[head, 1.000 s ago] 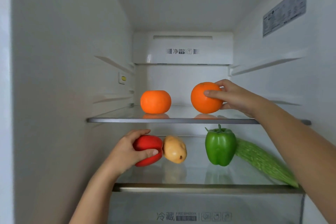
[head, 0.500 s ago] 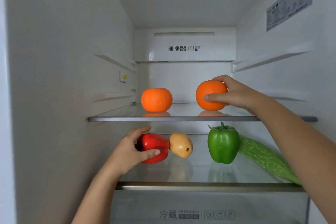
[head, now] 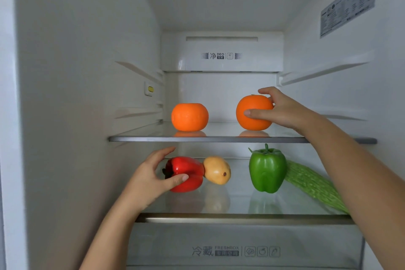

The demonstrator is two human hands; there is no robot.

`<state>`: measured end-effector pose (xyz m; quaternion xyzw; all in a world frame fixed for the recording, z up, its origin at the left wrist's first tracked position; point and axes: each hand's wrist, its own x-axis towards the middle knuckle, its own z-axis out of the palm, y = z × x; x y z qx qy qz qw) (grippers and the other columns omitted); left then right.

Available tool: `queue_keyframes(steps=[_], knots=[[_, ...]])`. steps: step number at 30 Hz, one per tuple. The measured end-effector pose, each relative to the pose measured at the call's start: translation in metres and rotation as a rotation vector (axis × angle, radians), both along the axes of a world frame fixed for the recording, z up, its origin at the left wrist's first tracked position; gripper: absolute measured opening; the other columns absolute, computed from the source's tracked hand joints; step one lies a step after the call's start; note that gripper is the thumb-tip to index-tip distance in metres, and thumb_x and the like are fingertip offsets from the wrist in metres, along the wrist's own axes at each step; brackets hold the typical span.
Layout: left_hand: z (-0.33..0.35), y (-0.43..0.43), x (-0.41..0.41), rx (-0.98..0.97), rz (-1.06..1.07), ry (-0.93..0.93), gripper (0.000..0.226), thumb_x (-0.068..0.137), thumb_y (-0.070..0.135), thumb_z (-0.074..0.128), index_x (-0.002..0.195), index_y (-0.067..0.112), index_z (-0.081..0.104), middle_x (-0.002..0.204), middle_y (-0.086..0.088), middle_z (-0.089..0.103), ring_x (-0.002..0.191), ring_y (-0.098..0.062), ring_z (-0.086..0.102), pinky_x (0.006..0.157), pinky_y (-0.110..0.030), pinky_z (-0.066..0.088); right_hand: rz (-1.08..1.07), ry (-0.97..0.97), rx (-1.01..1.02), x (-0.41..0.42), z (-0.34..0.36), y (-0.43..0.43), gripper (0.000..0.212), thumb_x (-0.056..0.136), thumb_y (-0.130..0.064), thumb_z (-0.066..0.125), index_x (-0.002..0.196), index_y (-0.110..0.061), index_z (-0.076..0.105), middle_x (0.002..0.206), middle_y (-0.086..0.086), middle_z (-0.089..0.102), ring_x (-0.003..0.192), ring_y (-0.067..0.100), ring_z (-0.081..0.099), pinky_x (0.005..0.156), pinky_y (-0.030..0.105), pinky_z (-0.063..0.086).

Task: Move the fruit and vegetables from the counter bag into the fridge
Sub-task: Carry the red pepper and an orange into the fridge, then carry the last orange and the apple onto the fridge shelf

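- We see both hands inside the fridge (head: 87, 72), one per shelf.
- left hand (head: 151, 180): curled round the red pepper (head: 186, 173), thumb across its front, fingers arched over the top.
- Red pepper is at the left of the lower shelf (head: 241, 218), on its side, long axis roughly left-right, dark stem end pointing left into the palm, blunt end to the right. We cannot tell whether it bears on the glass.
- potato (head: 217, 170): touching the red pepper's right end, long axis roughly left-right.
- green pepper (head: 267, 171): upright on the same shelf, stem up, apart from the potato.
- gourd (head: 313, 186): lying flat, long axis from behind the green pepper out to the front right; the far end is hidden by the right forearm.
- right hand (head: 285, 109): wrapped on the right orange (head: 252, 114), thumb across the front, fingers over the top and back.
- Right orange sits on the upper shelf (head: 153, 139), right side, its reflection in the glass beneath.
- left orange (head: 189, 117): same shelf, well apart to the left, untouched.
- drawer (head: 241, 247) below the lower shelf is closed.
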<state>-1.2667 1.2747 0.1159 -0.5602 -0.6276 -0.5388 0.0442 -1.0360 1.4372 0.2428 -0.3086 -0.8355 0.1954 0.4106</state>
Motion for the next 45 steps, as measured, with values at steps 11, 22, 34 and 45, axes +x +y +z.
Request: queue_keyframes(steps=[11,22,34,45], knots=[[-0.001,-0.039,0.037,0.302,0.135,0.132,0.046,0.079,0.043,0.064,0.12,0.021,0.057,0.112,0.017,0.054,0.103,0.012,0.046,0.083,0.006,0.025,-0.139,0.284,0.462,0.012,-0.016,-0.062,0.038,0.086,-0.026,0.059,0.123,-0.021,0.051,0.127,0.001,0.046,0.115,0.014,0.044,0.088,0.019,0.03],[-0.044,-0.115,0.105,0.203,0.242,0.339,0.042,0.085,0.038,0.045,0.118,0.016,0.06,0.12,0.003,0.058,0.11,-0.013,0.054,0.09,-0.034,0.045,0.008,0.19,0.573,0.014,-0.126,-0.166,0.032,0.083,-0.029,0.046,0.098,-0.01,0.065,0.098,0.003,0.061,0.09,0.02,0.056,0.078,0.025,0.041],[-0.115,-0.271,0.135,-0.029,0.553,0.298,0.039,0.086,0.035,0.045,0.114,0.014,0.061,0.116,-0.002,0.061,0.108,-0.017,0.053,0.087,-0.037,0.049,0.224,0.028,0.476,0.008,-0.216,-0.287,0.034,0.083,-0.029,0.045,0.098,-0.009,0.067,0.097,0.004,0.065,0.09,0.023,0.059,0.082,0.024,0.039],[-0.15,-0.444,0.136,-0.166,0.938,0.313,0.036,0.085,0.032,0.046,0.106,0.011,0.065,0.107,-0.004,0.067,0.101,-0.023,0.059,0.086,-0.035,0.048,0.581,-0.003,0.491,-0.035,-0.247,-0.446,0.036,0.084,-0.029,0.043,0.098,-0.006,0.066,0.096,0.005,0.068,0.089,0.022,0.062,0.081,0.03,0.048]])
